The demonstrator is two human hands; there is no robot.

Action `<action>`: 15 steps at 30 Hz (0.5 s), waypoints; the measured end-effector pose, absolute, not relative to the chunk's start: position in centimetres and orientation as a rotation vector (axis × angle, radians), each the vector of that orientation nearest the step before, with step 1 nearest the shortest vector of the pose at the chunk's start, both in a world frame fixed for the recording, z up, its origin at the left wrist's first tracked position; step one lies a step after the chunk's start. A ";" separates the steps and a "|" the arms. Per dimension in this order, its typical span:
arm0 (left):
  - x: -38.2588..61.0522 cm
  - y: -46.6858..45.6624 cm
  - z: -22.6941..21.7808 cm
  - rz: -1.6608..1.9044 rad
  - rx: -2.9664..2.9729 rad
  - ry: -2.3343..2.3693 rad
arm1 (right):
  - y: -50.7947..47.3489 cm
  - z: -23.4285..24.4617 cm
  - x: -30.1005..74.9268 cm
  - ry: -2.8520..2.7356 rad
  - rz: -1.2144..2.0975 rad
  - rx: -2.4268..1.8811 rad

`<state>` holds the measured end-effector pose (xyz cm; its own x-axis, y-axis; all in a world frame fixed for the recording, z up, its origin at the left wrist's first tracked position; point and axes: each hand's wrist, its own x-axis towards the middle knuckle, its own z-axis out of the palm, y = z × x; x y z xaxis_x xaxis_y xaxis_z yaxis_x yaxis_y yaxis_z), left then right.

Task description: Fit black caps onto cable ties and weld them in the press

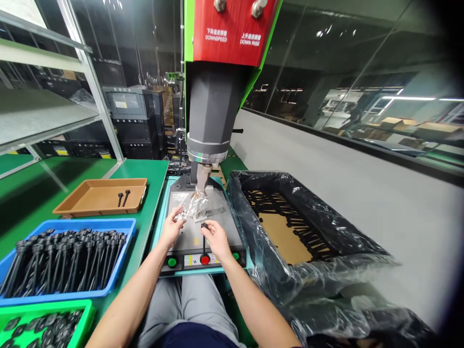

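Note:
My right hand [216, 238] pinches the head of a black plastic rod [204, 241], whose thin shaft hangs toward the red button. To its left, my left hand [172, 228] has its fingers slightly apart beside clear plastic film [188, 205]; I see no part in it. That film wraps around the small fixture below the metal horn [203, 179] of a press [212, 96]. Both hands are over the grey base plate [186, 239], in front of the fixture.
To the left, a brown tray [87, 195] holds two black rods, a blue tray [119, 223] many rods, a green tray [85, 314] small black parts. A film-lined bin [308, 198] on the right holds rods on cardboard. Green buttons [172, 262] flank the red button [205, 260].

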<state>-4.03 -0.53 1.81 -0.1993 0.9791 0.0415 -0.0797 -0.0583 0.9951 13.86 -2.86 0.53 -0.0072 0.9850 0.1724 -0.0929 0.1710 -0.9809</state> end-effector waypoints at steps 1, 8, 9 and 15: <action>-4.1 -1.3 1.7 1.471 1.080 1.319 | -3.4 0.9 13.9 -1.227 1.139 -0.992; -2.9 -8.6 1.5 1.363 1.409 1.254 | -6.6 3.1 12.9 -1.279 1.140 -0.911; -2.5 -9.3 1.5 1.290 1.470 1.197 | -7.0 3.4 12.6 -1.293 1.123 -0.902; -1.5 -10.5 2.0 1.318 1.546 1.267 | -8.4 4.1 11.1 -1.393 1.025 -0.883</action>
